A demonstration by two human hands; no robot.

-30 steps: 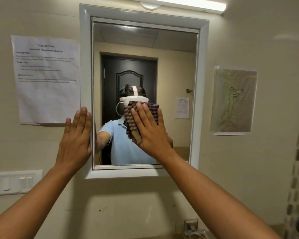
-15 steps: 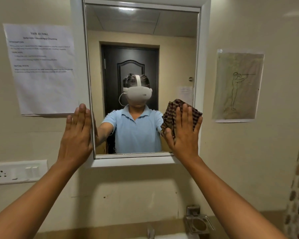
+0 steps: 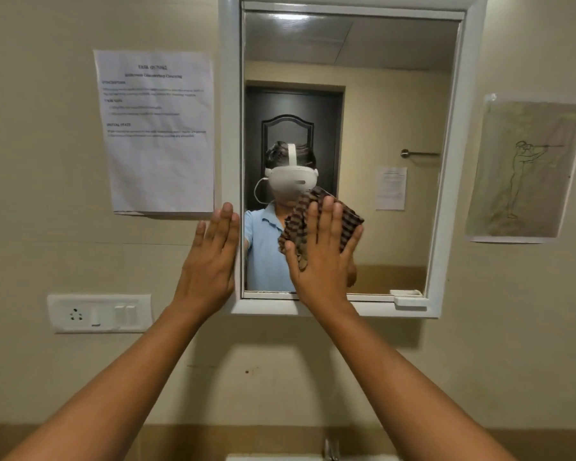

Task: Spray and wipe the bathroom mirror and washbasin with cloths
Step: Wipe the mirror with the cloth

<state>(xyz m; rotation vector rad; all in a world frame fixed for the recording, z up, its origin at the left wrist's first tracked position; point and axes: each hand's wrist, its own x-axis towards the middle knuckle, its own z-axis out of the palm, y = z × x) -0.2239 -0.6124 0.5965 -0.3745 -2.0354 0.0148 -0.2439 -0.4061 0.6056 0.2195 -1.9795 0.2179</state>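
Observation:
A white-framed mirror [image 3: 396, 94] hangs on the beige wall straight ahead. My right hand [image 3: 323, 257] lies flat with straight fingers on a brown checked cloth [image 3: 346, 221], pressing it against the lower left part of the glass. My left hand [image 3: 210, 264] rests flat on the mirror's left frame and the wall beside it, fingers straight. A sliver of the white washbasin [image 3: 280, 457] and its tap [image 3: 331, 449] shows at the bottom edge. No spray bottle is in view.
A printed sheet [image 3: 157, 131] is taped to the wall left of the mirror, above a white switch and socket plate [image 3: 98, 312]. A drawing on paper [image 3: 522, 171] hangs to the right. A small white ledge [image 3: 408, 297] sits at the frame's lower right.
My right hand has slid the cloth from the mirror's right edge back toward the lower left of the glass. My left hand has stayed on the left frame. The view has shifted.

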